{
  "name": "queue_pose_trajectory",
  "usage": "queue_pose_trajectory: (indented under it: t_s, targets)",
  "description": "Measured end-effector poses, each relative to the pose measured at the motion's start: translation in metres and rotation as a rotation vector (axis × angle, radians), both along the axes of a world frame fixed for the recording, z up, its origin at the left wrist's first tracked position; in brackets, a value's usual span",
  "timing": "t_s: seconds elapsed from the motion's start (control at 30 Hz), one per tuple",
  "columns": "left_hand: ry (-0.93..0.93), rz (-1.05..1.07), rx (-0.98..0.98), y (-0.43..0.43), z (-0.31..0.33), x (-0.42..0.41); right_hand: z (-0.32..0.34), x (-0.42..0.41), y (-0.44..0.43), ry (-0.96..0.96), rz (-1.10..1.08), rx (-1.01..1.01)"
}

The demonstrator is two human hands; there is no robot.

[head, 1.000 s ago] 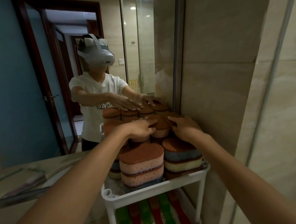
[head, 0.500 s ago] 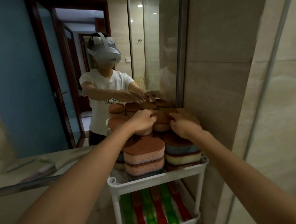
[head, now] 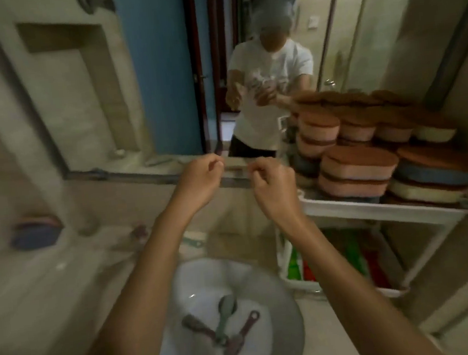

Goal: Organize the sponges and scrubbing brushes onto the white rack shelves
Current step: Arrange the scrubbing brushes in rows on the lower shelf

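White plastic makes up the rack point(head: 384, 208) at the right of the frame. Its top shelf is crowded with stacked sponges point(head: 357, 165), brown-topped over pink, blue and cream layers. Green and red strips point(head: 295, 265), too blurred to name, lie on the shelf below.

The left hand point(head: 201, 180) and right hand point(head: 270, 185) are raised at mid-frame, near each other but apart, left of the rack and touching none of the sponges. Their fingers are curled inward, and through the blur I cannot tell whether they pinch anything.

Three scrubbing brushes point(head: 226, 318), one grey-green and two maroon, lie crossed in the white sink point(head: 196, 278) at the bottom centre. Both forearms reach across the sink, and the left one covers its left rim.

A blue and pink sponge point(head: 36, 233) sits on the surface point(head: 51, 280) at the left. The mirror point(head: 159, 70) above reflects the person.
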State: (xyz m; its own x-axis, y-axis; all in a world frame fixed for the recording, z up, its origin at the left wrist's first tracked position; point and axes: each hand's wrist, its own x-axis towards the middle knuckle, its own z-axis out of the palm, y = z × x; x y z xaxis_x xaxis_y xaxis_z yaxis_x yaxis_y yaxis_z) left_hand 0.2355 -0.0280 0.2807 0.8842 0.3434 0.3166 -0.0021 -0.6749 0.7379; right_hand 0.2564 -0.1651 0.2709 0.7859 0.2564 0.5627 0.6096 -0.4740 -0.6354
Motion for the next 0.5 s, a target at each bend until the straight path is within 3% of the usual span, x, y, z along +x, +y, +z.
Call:
queue_pose_trajectory:
  t_s: [0.27, 0.5]
  targets:
    - [0.343, 0.376, -0.239, 0.170, -0.124, -0.133, -0.110, -0.085, 0.186, 0.317, 0.352, -0.225]
    - [0.510, 0.576, -0.274, 0.328, -0.166, -0.190, -0.167, -0.122, 0.347, 0.488, 0.542, -0.460]
